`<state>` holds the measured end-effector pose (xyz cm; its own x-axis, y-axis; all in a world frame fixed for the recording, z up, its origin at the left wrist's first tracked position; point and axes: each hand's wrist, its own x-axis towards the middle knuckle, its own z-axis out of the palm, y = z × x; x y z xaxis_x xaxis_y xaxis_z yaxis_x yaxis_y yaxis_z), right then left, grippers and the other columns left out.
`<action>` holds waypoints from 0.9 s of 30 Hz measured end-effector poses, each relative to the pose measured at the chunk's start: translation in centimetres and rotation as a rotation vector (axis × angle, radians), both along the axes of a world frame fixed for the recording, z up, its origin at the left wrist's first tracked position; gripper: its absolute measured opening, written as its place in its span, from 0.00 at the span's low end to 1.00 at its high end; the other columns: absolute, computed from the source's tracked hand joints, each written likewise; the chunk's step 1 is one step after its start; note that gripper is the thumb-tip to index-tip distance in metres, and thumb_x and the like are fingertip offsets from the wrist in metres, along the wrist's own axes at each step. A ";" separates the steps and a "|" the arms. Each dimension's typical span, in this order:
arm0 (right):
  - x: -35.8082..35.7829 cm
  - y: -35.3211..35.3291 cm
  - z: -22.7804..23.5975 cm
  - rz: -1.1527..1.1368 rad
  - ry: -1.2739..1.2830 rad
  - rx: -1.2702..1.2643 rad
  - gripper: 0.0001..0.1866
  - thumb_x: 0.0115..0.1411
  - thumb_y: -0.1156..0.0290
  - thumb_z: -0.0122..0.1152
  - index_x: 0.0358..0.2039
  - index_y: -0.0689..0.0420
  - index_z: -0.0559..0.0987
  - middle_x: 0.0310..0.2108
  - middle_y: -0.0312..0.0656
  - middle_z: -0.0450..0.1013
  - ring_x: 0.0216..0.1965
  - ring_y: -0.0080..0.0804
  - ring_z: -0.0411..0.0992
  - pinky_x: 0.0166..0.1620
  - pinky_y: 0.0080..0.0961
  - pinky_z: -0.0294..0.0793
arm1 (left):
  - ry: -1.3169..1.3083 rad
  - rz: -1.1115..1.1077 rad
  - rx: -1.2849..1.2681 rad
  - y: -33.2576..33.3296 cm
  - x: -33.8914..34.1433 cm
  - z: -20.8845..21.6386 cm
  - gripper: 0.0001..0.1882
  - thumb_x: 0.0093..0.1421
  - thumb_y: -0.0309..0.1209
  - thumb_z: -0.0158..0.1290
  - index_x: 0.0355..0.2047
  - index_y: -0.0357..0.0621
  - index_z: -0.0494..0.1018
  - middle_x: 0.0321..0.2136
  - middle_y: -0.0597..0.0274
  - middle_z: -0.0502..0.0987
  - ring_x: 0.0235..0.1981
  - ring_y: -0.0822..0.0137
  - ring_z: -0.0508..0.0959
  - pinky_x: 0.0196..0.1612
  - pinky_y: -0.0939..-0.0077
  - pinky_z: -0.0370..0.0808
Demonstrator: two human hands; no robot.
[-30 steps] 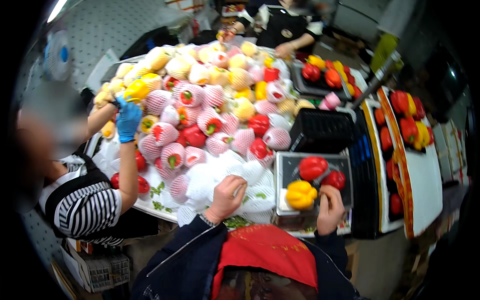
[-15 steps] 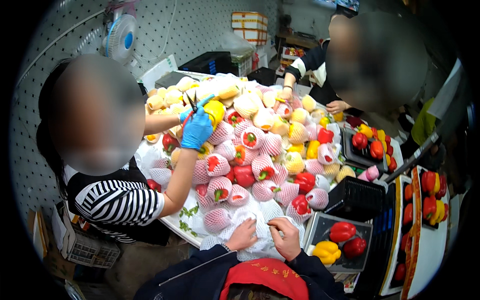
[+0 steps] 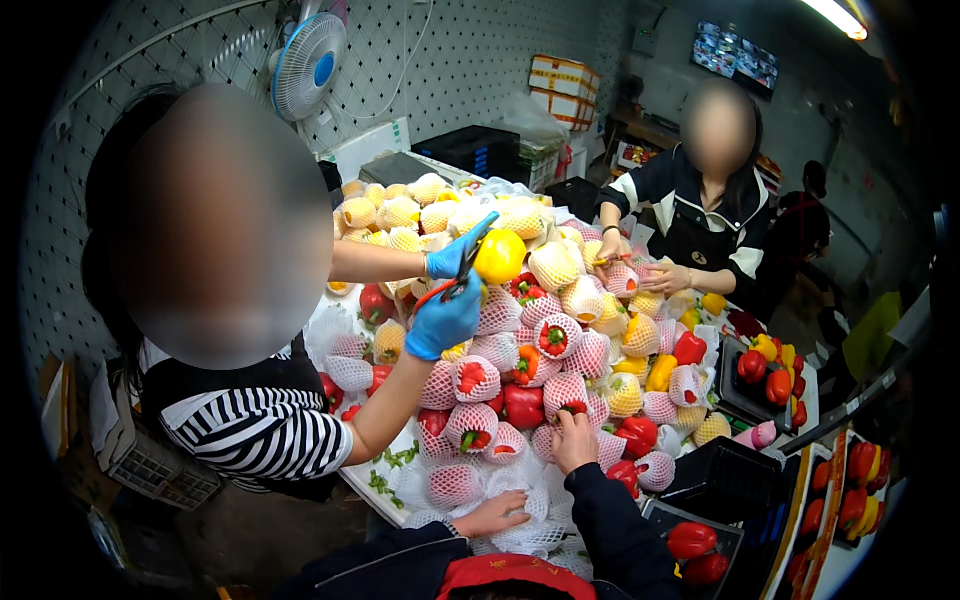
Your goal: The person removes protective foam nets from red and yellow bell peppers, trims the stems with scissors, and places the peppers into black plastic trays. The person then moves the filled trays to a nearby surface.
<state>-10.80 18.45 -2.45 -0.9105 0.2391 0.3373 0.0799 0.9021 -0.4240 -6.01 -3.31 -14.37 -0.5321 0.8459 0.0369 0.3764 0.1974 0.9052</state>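
My left hand (image 3: 492, 514) lies with its fingers stretched out over a heap of white foam nets (image 3: 535, 535) at the near edge of the table. Farther in, my right hand (image 3: 575, 443) has its fingers bent at the stem end of a red bell pepper (image 3: 572, 407) in a pink-and-white foam net; its fingertips are partly hidden. Around it are more netted peppers, such as one with a green stem (image 3: 557, 337). A bare red bell pepper (image 3: 524, 405) sits just left of that hand.
At the left, a co-worker in blue gloves holds a yellow bell pepper (image 3: 500, 256) and red-handled scissors (image 3: 462, 272). Another person handles netted peppers across the table. To my right stand a black crate (image 3: 722, 478), a tray with red peppers (image 3: 692, 540) and pepper boxes (image 3: 815, 515).
My right hand has moved forward from the foam nets to a netted red pepper. My left hand stays on the nets, now flatter. The view has tilted up and turned left.
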 end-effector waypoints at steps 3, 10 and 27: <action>-0.7 0.3 -0.6 -0.013 -0.063 0.035 0.19 0.53 0.69 0.67 0.47 0.51 0.77 0.39 0.48 0.71 0.39 0.54 0.74 0.40 0.47 0.76 | -0.017 -0.011 0.016 0.1 -0.2 -0.8 0.30 0.67 0.47 0.52 0.55 0.29 0.71 0.60 0.38 0.69 0.67 0.47 0.63 0.67 0.60 0.60; -1.7 0.3 -1.8 -0.050 -0.032 0.012 0.17 0.54 0.66 0.69 0.44 0.49 0.77 0.38 0.47 0.71 0.37 0.52 0.75 0.38 0.48 0.76 | -0.012 -0.053 -0.008 0.0 -0.5 -0.3 0.29 0.68 0.45 0.52 0.57 0.29 0.69 0.61 0.36 0.68 0.66 0.46 0.64 0.67 0.61 0.60; 3.5 -1.2 4.7 -0.133 0.189 -0.624 0.10 0.60 0.68 0.67 0.33 0.60 0.75 0.25 0.48 0.74 0.27 0.40 0.74 0.34 0.33 0.73 | -0.625 0.042 0.244 0.2 -2.6 5.3 0.26 0.74 0.44 0.41 0.61 0.36 0.68 0.58 0.56 0.74 0.60 0.64 0.71 0.64 0.71 0.64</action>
